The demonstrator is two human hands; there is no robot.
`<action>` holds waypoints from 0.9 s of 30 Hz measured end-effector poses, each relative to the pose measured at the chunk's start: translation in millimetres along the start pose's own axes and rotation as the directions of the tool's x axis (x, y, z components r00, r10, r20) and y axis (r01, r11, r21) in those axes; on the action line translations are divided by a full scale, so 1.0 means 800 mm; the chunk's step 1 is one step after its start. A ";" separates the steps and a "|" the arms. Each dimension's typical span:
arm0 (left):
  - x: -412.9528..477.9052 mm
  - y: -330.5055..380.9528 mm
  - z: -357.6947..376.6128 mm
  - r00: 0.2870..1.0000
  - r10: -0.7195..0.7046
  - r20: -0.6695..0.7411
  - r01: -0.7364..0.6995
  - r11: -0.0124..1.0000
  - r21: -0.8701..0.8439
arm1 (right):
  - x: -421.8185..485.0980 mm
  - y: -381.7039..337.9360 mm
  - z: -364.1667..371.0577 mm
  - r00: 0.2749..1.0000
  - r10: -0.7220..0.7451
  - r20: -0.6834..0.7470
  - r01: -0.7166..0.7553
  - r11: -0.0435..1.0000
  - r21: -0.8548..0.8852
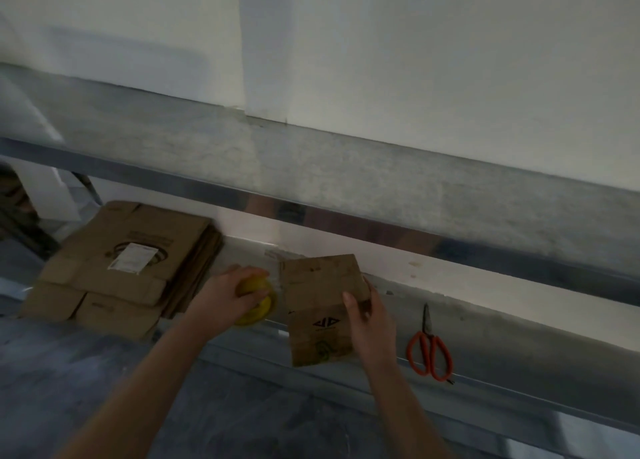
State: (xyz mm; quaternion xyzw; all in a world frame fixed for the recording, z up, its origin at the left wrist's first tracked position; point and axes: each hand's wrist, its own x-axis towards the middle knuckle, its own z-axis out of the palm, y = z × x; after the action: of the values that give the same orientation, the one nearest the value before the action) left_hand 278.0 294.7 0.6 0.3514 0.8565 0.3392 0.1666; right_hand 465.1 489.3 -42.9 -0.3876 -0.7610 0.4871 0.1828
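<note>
A small brown cardboard box (318, 306) stands on the lower metal shelf (485, 347), its printed side facing me. My right hand (370, 323) grips its right edge, thumb on the front face. To the left of the box, my left hand (225, 292) curls over a yellow tape dispenser (258, 302) that rests on the shelf. The dispenser's underside is hidden by my fingers.
A stack of flattened cardboard boxes (128, 264) lies at the left of the shelf. Orange-handled scissors (429, 347) lie to the right of the box. An upper metal shelf (346, 167) overhangs, with a white wall behind. Grey floor lies below.
</note>
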 end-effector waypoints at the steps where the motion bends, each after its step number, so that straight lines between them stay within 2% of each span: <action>1: 0.001 -0.004 0.003 1.000 -0.006 0.002 0.006 1.000 -0.012 | -0.001 0.000 0.000 1.000 0.002 0.001 -0.002 1.000 0.006; 6: 0.010 -0.020 0.024 0.996 -0.072 0.045 0.074 0.996 -0.048 | -0.006 -0.005 0.000 0.999 -0.019 -0.040 0.019 1.000 -0.006; 11: 0.022 -0.016 0.052 0.997 -0.059 0.058 0.052 0.991 0.122 | -0.018 -0.005 -0.001 0.994 -0.023 -0.103 0.022 1.000 -0.010; 19: 0.043 0.023 0.079 0.963 0.076 0.258 -0.104 0.990 0.096 | -0.040 0.023 -0.043 0.976 0.047 -0.211 -0.041 0.999 0.032; 22: 0.044 0.019 0.074 0.942 0.076 0.326 -0.062 0.997 -0.053 | -0.037 0.026 -0.047 0.974 0.071 -0.213 -0.058 0.996 0.063; 25: 0.037 0.001 0.064 0.961 0.083 0.262 -0.045 0.988 -0.147 | -0.037 0.026 -0.035 0.970 0.085 -0.226 -0.068 0.994 0.080; 27: 0.033 -0.001 0.063 0.977 0.076 0.200 -0.051 0.990 -0.129 | -0.038 0.025 -0.030 0.966 0.094 -0.241 -0.070 0.992 0.103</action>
State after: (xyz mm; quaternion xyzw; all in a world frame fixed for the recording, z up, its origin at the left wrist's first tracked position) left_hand 285.2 336.6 -37.1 0.4008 0.8007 0.3585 0.2639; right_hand 508.2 484.5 -46.5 -0.4671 -0.6921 0.4777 0.2733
